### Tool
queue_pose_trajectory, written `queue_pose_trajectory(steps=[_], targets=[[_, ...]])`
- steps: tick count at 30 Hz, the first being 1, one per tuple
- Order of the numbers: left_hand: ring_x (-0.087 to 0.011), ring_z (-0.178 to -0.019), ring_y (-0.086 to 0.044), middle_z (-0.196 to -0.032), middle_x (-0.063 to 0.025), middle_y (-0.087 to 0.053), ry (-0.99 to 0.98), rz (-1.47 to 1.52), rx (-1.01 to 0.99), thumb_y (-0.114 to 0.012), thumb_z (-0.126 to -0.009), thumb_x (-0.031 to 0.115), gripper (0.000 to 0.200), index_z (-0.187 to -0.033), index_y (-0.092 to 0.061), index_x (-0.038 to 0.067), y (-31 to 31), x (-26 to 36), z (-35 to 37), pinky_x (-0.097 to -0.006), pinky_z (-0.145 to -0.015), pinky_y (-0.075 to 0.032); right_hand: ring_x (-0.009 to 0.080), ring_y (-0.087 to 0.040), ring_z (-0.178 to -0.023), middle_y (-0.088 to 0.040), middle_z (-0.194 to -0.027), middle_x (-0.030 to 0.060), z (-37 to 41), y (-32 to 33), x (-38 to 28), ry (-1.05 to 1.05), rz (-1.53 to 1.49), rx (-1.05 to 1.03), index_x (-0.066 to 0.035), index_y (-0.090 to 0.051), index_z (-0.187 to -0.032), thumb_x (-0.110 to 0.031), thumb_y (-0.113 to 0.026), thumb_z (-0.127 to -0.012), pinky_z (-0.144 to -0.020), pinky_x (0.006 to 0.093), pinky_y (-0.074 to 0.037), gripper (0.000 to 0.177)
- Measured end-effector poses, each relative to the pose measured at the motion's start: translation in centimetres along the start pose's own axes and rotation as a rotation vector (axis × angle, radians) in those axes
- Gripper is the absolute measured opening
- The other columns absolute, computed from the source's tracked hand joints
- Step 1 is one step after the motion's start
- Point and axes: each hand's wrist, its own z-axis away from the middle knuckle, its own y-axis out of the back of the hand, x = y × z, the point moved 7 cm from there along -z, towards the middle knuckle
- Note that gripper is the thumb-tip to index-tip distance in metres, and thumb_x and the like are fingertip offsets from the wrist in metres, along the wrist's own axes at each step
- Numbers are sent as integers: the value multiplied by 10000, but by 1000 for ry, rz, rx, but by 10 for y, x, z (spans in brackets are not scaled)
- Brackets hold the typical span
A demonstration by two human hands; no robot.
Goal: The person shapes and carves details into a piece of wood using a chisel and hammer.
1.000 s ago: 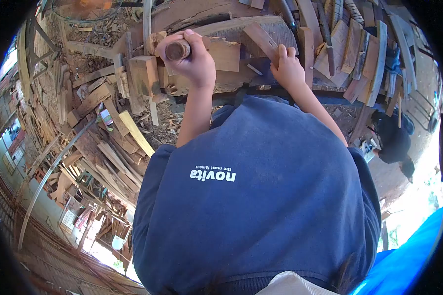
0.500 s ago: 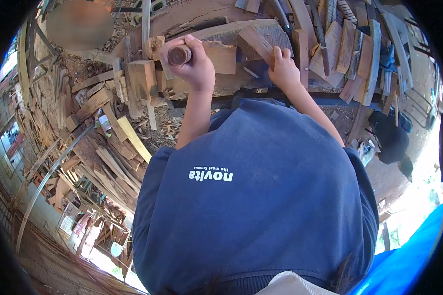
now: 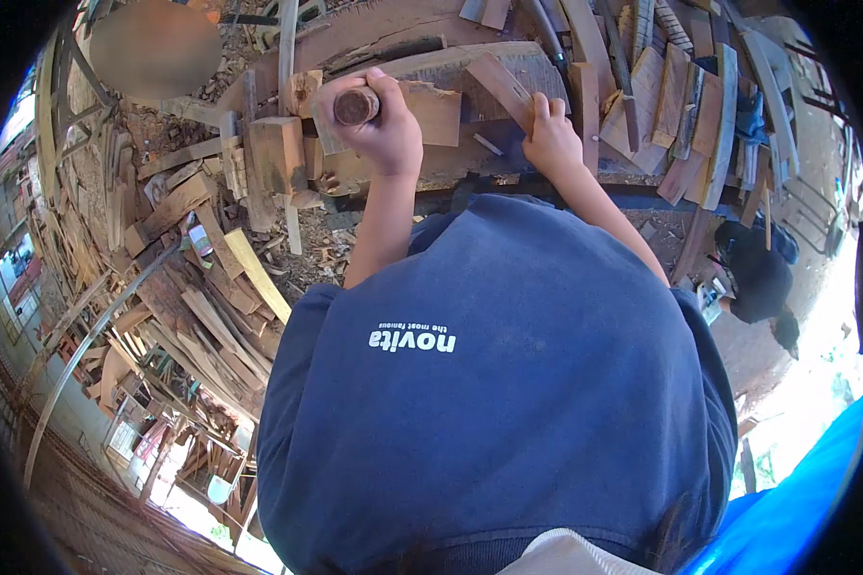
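Observation:
My left hand is closed around a round wooden tool handle, whose butt end faces the camera. My right hand grips the lower end of a narrow reddish wood strip that lies at an angle on a large grey wooden slab. A flat tan block sits between the two hands. The tool's working end is hidden behind my left hand. My blue shirt fills the lower middle of the view.
Wood offcuts and blocks crowd the bench on the left, and scrap planks are heaped on the ground below. Boards lean at the upper right. Another person in dark clothes crouches at the right. A blue tarp lies at the lower right.
My left hand with the handle has shifted slightly right. My right hand has moved a little left along the strip. The grips are unchanged.

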Motion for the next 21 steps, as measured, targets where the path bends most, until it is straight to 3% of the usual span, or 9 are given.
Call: queue_pose_trajectory(steps=[5,8,21], targets=[[-161,-677,-605,-847,-82,-554,-33,-35,-3,-590,-899,-26,218,-995,-427,81,2,-2,0,-305,-650,-542,433,-613,-1042,-470,-1212,191,0,0,-1,-5,12,2,-143,-353,-1330,-131,-715,-747,-785,498,-575,687],[-164,-685,-607,-839,-83,-561,48,59,13,-588,-904,-19,211,-997,-428,81,2,-4,1,-304,-651,-540,434,-613,-1044,-468,-1211,191,0,-1,-1,-5,16,1,-145,-346,-1331,-135,-714,-751,-788,498,-576,686],[-151,-693,-611,-877,-77,-548,-34,-30,26,-599,-898,-21,225,-1006,-429,81,-1,-4,4,-286,-636,-536,442,-610,-1039,-472,-1211,191,0,0,0,7,0,13,-138,-351,-1334,-112,-699,-752,-799,500,-569,679]])
